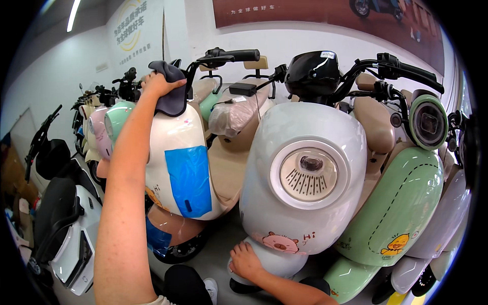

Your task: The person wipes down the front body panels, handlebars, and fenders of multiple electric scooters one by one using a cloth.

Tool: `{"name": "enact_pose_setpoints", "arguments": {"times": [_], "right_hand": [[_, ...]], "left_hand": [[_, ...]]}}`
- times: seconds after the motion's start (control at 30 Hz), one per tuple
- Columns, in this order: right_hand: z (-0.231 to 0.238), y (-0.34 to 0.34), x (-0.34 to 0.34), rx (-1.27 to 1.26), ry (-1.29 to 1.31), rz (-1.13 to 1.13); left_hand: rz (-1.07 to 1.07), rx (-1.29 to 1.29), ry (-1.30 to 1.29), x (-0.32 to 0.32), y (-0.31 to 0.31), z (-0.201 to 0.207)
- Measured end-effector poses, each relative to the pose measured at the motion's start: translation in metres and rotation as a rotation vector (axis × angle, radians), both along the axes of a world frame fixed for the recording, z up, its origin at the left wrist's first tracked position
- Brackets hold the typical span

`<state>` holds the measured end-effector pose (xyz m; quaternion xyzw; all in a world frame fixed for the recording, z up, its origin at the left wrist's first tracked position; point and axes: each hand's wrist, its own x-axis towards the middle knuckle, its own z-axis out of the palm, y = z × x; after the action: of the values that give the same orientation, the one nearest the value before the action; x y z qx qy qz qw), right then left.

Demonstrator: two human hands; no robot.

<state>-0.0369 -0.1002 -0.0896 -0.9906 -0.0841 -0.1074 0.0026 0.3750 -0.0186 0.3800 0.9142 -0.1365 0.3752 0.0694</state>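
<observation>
My left hand (158, 84) reaches up with a dark grey cloth (173, 101) in its grip, pressed to the upper front of a cream scooter (162, 129). Its thumb and fingers close on the cloth, which hides part of the scooter beneath. Blue film (188, 178) covers part of that scooter's front panel. Lower down, my right hand (246, 262) lies with fingers apart on the front fender (277, 262) of a pale grey scooter (305, 223). This scooter has a round headlight (309, 173) and a pink cartoon animal sticker (281, 242).
A green scooter (401, 203) stands close on the right, with others beyond it. More scooters line up at far left, near a white one with a black seat (56, 213). Handlebars (239, 56) jut out above. Wrapped seats (231, 114) fill the space behind.
</observation>
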Motion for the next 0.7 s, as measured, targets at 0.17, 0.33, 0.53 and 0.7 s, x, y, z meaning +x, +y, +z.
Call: {"name": "enact_pose_setpoints", "arguments": {"times": [0.17, 0.33, 0.53, 0.7], "right_hand": [[0.005, 0.001, -0.001, -0.009, 0.014, 0.007], [0.006, 0.001, 0.0, 0.054, -0.096, 0.044], [0.006, 0.0, -0.001, 0.017, -0.015, 0.009], [0.006, 0.0, -0.001, 0.028, -0.019, 0.01]], "left_hand": [[-0.155, -0.182, 0.218, 0.052, 0.016, -0.001], [-0.069, -0.39, 0.269, 0.091, 0.037, 0.0], [0.367, -0.484, 0.042, 0.027, 0.011, 0.005], [0.1, -0.525, -0.066, 0.055, -0.001, 0.007]]}}
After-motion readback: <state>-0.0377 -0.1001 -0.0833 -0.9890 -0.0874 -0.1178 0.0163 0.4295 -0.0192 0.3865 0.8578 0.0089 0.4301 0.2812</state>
